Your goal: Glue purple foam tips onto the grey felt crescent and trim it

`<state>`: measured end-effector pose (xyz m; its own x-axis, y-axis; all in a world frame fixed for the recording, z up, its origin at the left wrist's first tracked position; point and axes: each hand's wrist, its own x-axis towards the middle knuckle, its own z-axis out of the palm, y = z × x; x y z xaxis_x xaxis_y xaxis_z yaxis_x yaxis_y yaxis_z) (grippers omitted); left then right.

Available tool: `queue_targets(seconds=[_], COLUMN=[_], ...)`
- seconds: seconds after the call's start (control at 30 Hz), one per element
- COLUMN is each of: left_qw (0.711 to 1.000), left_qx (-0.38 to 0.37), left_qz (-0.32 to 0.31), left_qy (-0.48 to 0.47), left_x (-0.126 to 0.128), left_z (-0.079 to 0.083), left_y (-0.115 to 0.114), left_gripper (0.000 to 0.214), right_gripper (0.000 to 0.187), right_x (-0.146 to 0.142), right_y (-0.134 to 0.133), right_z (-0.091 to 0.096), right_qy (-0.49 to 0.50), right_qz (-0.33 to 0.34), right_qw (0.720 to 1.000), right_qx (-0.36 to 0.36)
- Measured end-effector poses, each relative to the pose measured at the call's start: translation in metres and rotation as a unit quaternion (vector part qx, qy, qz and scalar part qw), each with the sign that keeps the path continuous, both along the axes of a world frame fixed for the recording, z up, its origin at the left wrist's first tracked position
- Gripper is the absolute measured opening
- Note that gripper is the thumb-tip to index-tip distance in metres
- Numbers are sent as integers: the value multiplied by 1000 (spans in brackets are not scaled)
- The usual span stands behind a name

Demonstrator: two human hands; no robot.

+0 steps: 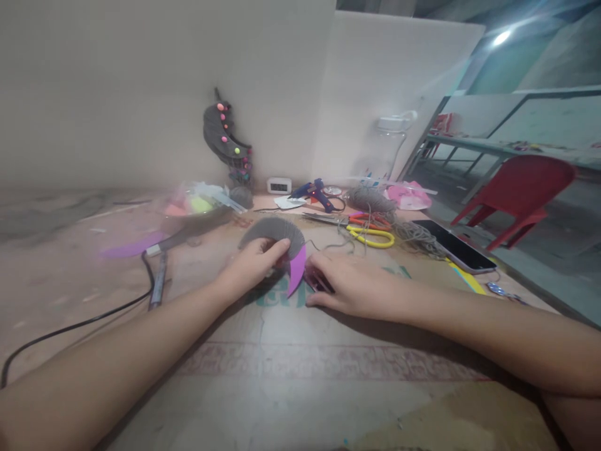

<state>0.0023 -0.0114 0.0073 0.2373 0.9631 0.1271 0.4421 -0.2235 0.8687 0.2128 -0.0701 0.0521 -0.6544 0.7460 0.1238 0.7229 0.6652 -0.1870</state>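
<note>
My left hand (253, 262) pinches a crescent-shaped purple cutout (297, 268) that is wound over most of its arc with grey yarn (275, 228); only the lower purple tip shows bare. My right hand (345, 285) rests on the table just right of that tip, fingers curled down over something small and dark that I cannot make out. A thin grey strand runs from the crescent toward the yarn pile (375, 202) at the back right.
Behind the hands lie yellow-handled scissors (373, 236), orange-handled scissors (364, 219), a blue glue gun (314, 191), a small white clock (279, 185) and a phone (454, 245). A finished dark crescent with beads (228, 134) hangs on the wall. A black cable (94, 316) crosses the left side. A red chair (521, 191) stands to the right.
</note>
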Motion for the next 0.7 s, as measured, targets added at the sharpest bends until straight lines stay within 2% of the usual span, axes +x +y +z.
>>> queue_targets(seconds=[0.1,0.27,0.43,0.5,0.6,0.7], left_qw=[1000,1000,1000,1000,1000,1000], left_qx=[2,13,10,3,-3,-10], left_qz=[5,7,11,6,2,-2], left_qy=[12,16,-6,-9,3,10], left_x=[-1,-1,-1,-1,-1,-1], left_z=[-1,-4,-5,-4,0,2], left_y=[1,4,6,5,3,1], left_gripper=[48,49,48,47,46,46], right_gripper=[13,28,23,24,29,38], right_x=[2,6,1,1,7,20], right_y=[-2,-2,-16,-16,3,36], right_z=[-6,-13,8,15,13,-3], right_qy=[3,17,13,49,117,141], right_qz=[34,93,113,125,127,86], right_qw=[999,995,994,990,978,972], right_qx=[21,37,4,27,118,170])
